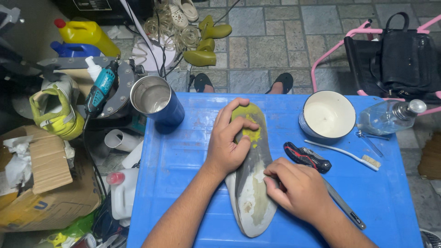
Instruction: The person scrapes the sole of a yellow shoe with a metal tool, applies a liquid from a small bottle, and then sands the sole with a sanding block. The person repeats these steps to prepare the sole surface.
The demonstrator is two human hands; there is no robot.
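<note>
A worn shoe sole (251, 193), grey with yellow patches near its far end, lies lengthwise on the blue table (174, 160). My left hand (228, 138) presses down on the sole's far half, fingers curled over its yellow part. My right hand (296, 186) rests against the sole's right edge near the middle, fingers closed on a thin metal tool (344, 206) whose handle runs back to the right under my wrist. The tool's tip is hidden by my fingers.
On the table stand a metal cup in a blue sleeve (156, 103), a white bowl (327, 115), a clear bottle (390, 117), a toothbrush (344, 154) and a red-black utility knife (305, 157). Left: a cardboard box (41, 183), yellow shoe (55, 110), rotary tool (102, 87). Someone's sandalled feet (243, 82) beyond.
</note>
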